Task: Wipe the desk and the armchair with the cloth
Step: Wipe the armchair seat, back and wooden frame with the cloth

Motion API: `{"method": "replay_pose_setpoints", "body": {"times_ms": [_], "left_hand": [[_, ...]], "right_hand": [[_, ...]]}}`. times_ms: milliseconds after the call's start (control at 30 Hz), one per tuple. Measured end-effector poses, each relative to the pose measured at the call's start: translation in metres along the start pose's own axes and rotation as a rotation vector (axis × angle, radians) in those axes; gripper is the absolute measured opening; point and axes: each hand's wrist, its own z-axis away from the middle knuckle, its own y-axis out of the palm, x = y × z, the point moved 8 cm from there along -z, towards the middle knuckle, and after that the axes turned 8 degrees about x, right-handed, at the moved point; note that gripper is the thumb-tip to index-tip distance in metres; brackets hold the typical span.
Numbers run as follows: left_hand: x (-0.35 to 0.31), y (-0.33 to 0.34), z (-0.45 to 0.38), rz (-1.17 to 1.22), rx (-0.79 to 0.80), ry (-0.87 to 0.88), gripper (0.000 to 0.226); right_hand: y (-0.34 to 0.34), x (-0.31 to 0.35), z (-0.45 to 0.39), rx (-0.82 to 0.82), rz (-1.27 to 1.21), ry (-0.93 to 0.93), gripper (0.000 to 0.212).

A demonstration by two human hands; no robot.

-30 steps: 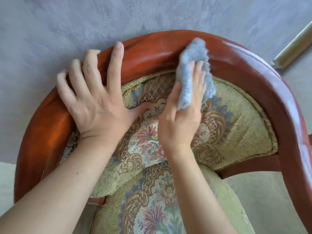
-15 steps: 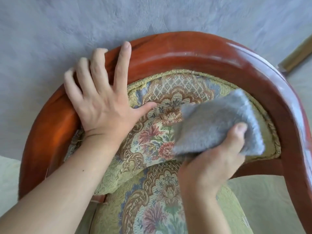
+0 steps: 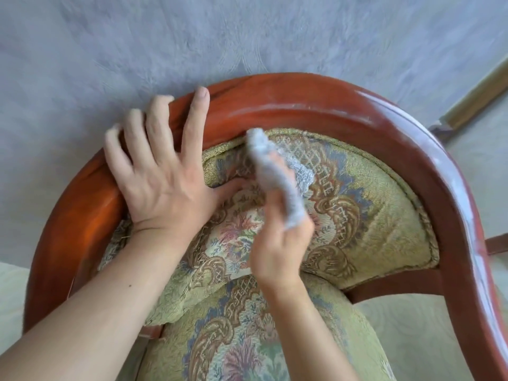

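Observation:
I look down on an armchair with a curved red-brown wooden frame (image 3: pixel 316 97) and a green floral backrest cushion (image 3: pixel 365 207). My left hand (image 3: pixel 162 177) lies flat with spread fingers on the frame's top left and the cushion's edge. My right hand (image 3: pixel 280 246) grips a fluffy grey cloth (image 3: pixel 280 174) and presses it against the upper middle of the backrest cushion, just below the frame. The cloth and right hand are motion-blurred. The desk is not in view.
A grey textured wall (image 3: pixel 247 34) stands right behind the chair. The floral seat cushion (image 3: pixel 247 339) fills the bottom centre. Pale patterned floor (image 3: pixel 428 339) shows at the right, with a gold-coloured skirting strip (image 3: pixel 478 97) at the far right.
My right hand has swept the cloth from the right part of the backrest cushion back up to its upper middle. My left hand stays on the frame.

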Motion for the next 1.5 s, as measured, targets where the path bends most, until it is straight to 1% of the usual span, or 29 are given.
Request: {"method": "replay_pose_setpoints", "body": {"times_ms": [33,67,100,133,200,233,267,333,367,400,433,500,533,600,667,700,767,833,900,967,1033,1100,1133,1233,1267,1367,1400,1467,1500], "left_hand": [[0.001,0.001,0.0,0.008,0.011,-0.003,0.102],[0.002,0.002,0.0,0.009,0.024,0.001,0.106],[0.002,0.004,-0.001,-0.004,0.043,0.012,0.11],[0.002,0.006,0.0,-0.032,0.067,0.02,0.115],[0.003,0.009,0.001,-0.073,0.099,0.028,0.121],[0.004,0.009,0.002,-0.069,0.099,0.027,0.12],[0.003,0.008,0.002,-0.05,0.087,0.023,0.114],[0.001,0.001,-0.001,0.003,0.022,0.013,0.081],[0.001,-0.001,-0.002,0.011,0.002,0.0,0.064],[0.001,-0.002,-0.002,0.017,-0.007,-0.007,0.056],[0.001,-0.001,-0.003,0.026,-0.004,0.001,0.058],[0.002,0.002,-0.002,0.048,0.036,0.014,0.085],[0.003,0.005,-0.001,0.047,0.063,0.014,0.099],[0.004,0.007,0.001,0.021,0.13,0.012,0.114],[0.003,0.007,0.0,0.026,0.179,0.014,0.117],[0.002,0.005,0.0,0.036,0.202,0.017,0.115],[0.001,0.0,-0.002,0.053,0.229,0.016,0.111],[0.002,-0.001,-0.004,0.072,0.275,0.009,0.113],[0.004,-0.003,-0.003,0.087,0.35,0.011,0.121],[0.004,-0.006,-0.005,0.114,0.445,0.006,0.128],[0.003,-0.01,-0.006,0.134,0.596,0.002,0.13],[0.002,-0.018,-0.008,0.151,0.756,-0.001,0.12],[0.001,-0.025,-0.007,0.181,0.82,-0.012,0.109],[-0.021,-0.063,-0.01,0.407,0.899,-0.021,0.066],[-0.036,-0.079,-0.009,0.547,0.923,-0.009,0.06],[-0.103,-0.143,0.002,1.061,1.097,0.088,0.071],[-0.126,-0.165,0.006,1.174,1.154,0.141,0.075],[-0.168,-0.205,0.011,1.243,1.254,0.29,0.086],[-0.19,-0.223,0.011,1.245,1.276,0.375,0.085]], "right_hand": [[-0.017,0.002,-0.003,-0.186,-0.21,0.118,0.033],[-0.033,0.006,-0.006,-0.358,-0.352,0.151,0.028],[-0.047,0.015,-0.012,-0.47,-0.384,0.131,0.026],[-0.057,0.027,-0.023,-0.511,-0.343,0.072,0.028],[-0.057,0.047,-0.05,-0.426,-0.143,-0.05,0.043],[-0.045,0.05,-0.062,-0.341,0.036,-0.048,0.056],[-0.025,0.05,-0.069,-0.225,0.233,-0.054,0.062],[0.024,0.048,-0.064,0.069,0.522,-0.179,0.058],[0.041,0.047,-0.056,0.188,0.587,-0.261,0.058],[0.048,0.043,-0.051,0.262,0.622,-0.325,0.058],[0.048,0.041,-0.051,0.299,0.66,-0.384,0.058],[0.032,0.037,-0.056,0.302,0.778,-0.486,0.062],[0.017,0.034,-0.063,0.256,0.843,-0.503,0.063],[-0.012,0.033,-0.076,0.093,0.926,-0.427,0.061],[-0.02,0.032,-0.08,-0.006,0.895,-0.285,0.056],[-0.013,0.031,-0.076,0.021,0.855,-0.238,0.057],[0.011,0.033,-0.062,0.218,0.81,-0.267,0.067],[0.021,0.034,-0.05,0.472,0.851,-0.352,0.077],[0.007,0.034,-0.047,0.607,0.956,-0.366,0.079],[-0.013,0.033,-0.046,0.636,0.952,-0.178,0.07],[-0.038,0.035,-0.039,0.622,0.796,0.16,0.051],[-0.064,0.045,-0.024,0.596,0.572,0.476,0.041],[-0.076,0.057,-0.017,0.607,0.529,0.542,0.041],[-0.118,0.107,0.001,0.584,0.507,0.648,0.041],[-0.132,0.125,0.007,0.549,0.451,0.687,0.042],[-0.178,0.183,0.023,0.442,0.3,0.768,0.036],[-0.196,0.203,0.026,0.41,0.29,0.764,0.034],[-0.241,0.241,0.031,0.318,0.302,0.731,0.032],[-0.268,0.257,0.034,0.254,0.33,0.717,0.032]]}}
